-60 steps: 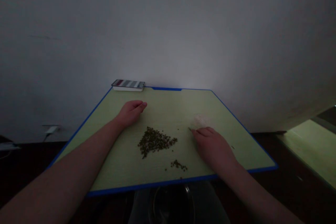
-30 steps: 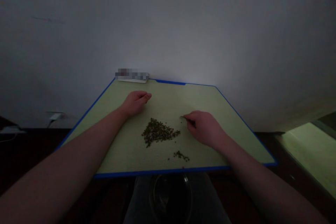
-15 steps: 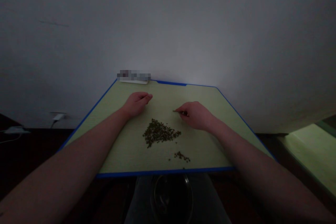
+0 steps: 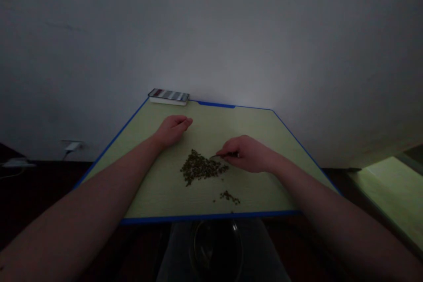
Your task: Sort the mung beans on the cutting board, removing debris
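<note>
On the pale tabletop (image 4: 155, 198) lies a loose pile of small brownish-green grains, like dried seeds or peppercorns (image 4: 198, 168). A smaller scatter of the same grains (image 4: 229, 197) is close to the front edge. My right hand (image 4: 246, 153) pinches slim, dark tweezers (image 4: 216, 156), their curved tip pointing left at the pile's upper right side. Whether the tip touches a grain is too small to tell. Behind the pile to the left, my left hand (image 4: 173, 128) rests on the table as a loose fist, with nothing visible in it.
A phone (image 4: 170, 94) lies on a white box (image 4: 168, 101) at the back left corner. The table has a blue rim and stands against a grey wall (image 4: 211, 31). Below the front edge, a round glass-like bowl (image 4: 241, 251) sits between my legs. A plug (image 4: 73, 146) is in the wall at left.
My right hand has moved down and slightly left or toward me, bringing the tweezers' tip to the pile. My left hand has stayed put.
</note>
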Tool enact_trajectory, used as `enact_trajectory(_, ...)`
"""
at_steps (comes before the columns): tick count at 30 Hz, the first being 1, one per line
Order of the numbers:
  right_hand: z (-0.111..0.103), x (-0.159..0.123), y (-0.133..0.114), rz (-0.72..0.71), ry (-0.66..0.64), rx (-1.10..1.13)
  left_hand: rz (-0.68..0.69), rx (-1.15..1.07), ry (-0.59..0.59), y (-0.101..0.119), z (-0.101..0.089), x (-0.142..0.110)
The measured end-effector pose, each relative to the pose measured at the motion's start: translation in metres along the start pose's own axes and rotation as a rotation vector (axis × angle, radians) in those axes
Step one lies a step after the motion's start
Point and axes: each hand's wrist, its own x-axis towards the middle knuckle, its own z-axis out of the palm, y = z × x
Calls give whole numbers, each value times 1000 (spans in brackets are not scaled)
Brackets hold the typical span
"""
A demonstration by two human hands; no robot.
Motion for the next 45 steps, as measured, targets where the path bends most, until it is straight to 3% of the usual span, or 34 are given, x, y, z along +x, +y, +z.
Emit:
enact_trajectory(6, 9, -20, 28, 317, 258, 189, 3, 30, 8, 4, -2, -1)
enact_trajectory(11, 16, -32, 48, 461, 236, 218, 0, 34, 9, 6, -2, -2)
enact_trajectory(19, 25, -59, 31, 495, 190, 238, 1, 17, 4, 2, -1, -1)
enact_trajectory(30, 21, -41, 21, 466, 153, 206, -1, 32, 15, 4, -2, -1)
enact_trajectory(37, 22, -60, 18, 469, 46, 342, -13, 10, 13, 1, 0, -1)
enact_trajectory(45, 26, -64, 31, 510, 196, 315, -26, 24, 8, 5, -1, -1)
